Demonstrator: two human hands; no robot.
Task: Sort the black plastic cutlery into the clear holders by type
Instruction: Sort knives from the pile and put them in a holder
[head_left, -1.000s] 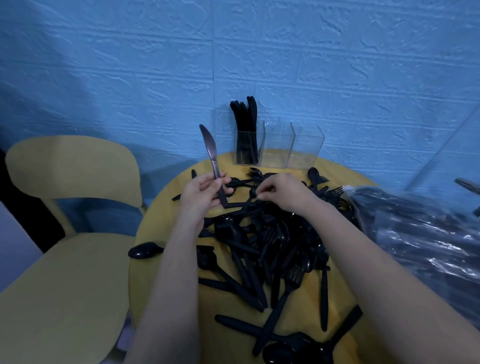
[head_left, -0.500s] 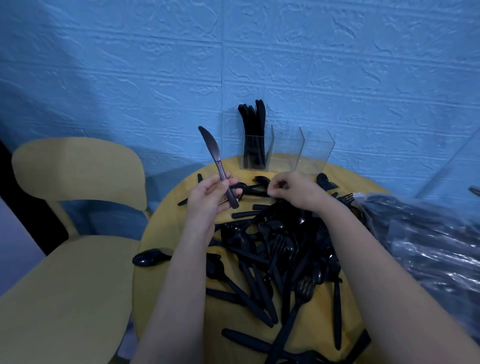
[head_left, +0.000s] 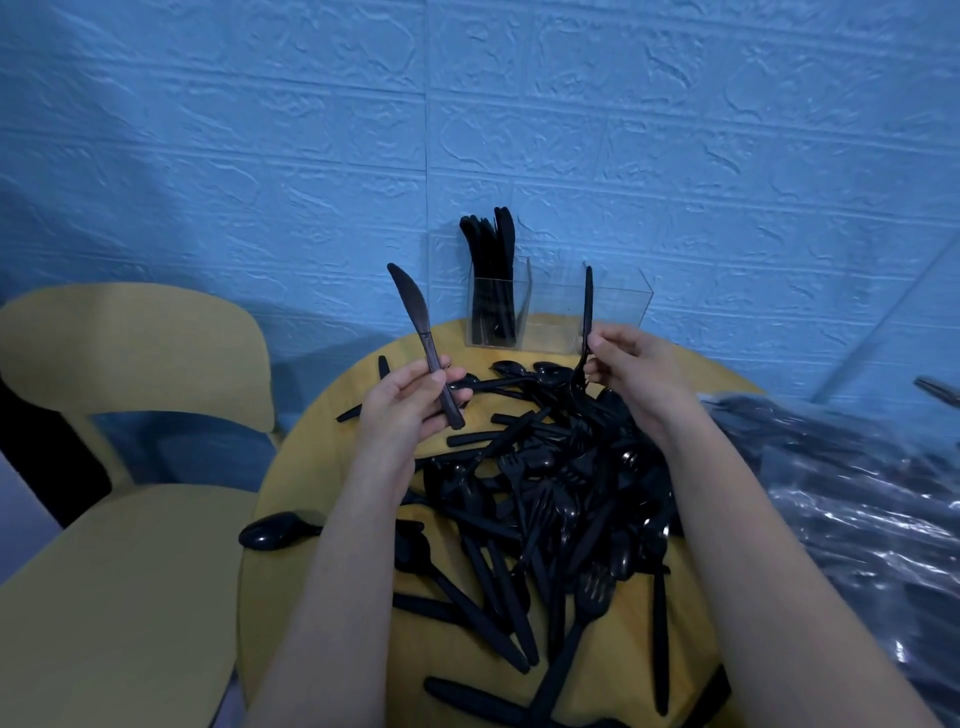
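Left hand (head_left: 410, 400) grips a knife (head_left: 423, 340) blade-up, right hand (head_left: 631, 364) pinches a second upright utensil (head_left: 587, 312), type unclear, both above the cutlery pile (head_left: 545, 499) on the tabletop (head_left: 311, 457), clear holders (head_left: 550, 306) just beyond them.

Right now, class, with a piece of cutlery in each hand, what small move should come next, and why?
Probably the left hand should carry its knife to the left clear holder, since that holder already has knives standing upright while the other holders look empty.

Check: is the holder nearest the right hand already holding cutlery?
No. The right holder looks empty; only the left holder has black knives standing in it, while the right hand holds a piece in front.
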